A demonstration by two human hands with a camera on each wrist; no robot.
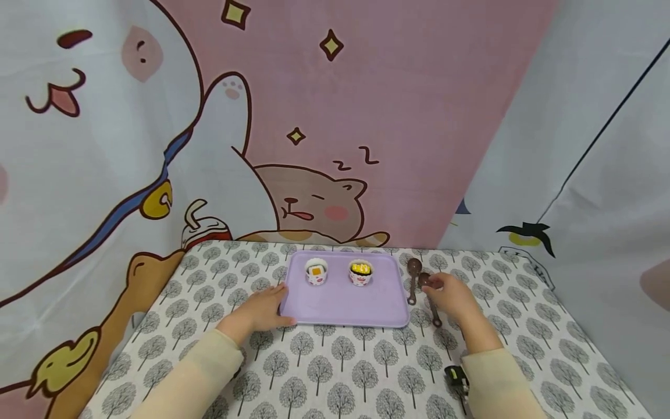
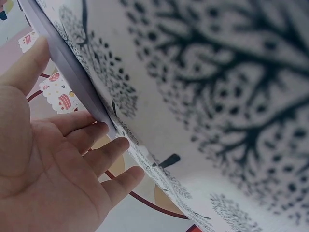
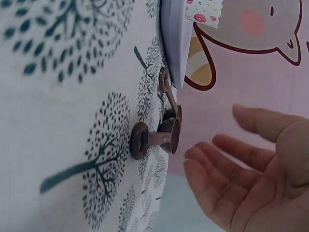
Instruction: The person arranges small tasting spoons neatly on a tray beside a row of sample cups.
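A cartoon-print backdrop (image 1: pixel 419 116) rises behind a tree-patterned counter (image 1: pixel 320 372), where two paper cups (image 1: pixel 316 279) stand on a purple tray (image 1: pixel 342 306) mid-frame, the spread left hand (image 1: pixel 256 311) touching its left edge. At center right, the right hand (image 1: pixel 455 298), thumb and fingers apart, partly hides one of two brown spoons (image 1: pixel 414 272).

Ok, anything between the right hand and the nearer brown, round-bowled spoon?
Nothing visible: only a gap separates the right hand from the nearer brown spoon; the second brown spoon lies beyond, nearer the purple rectangular tray.

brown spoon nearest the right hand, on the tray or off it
Off it: the brown spoon lies on the tree-print cloth, right of the purple tray.
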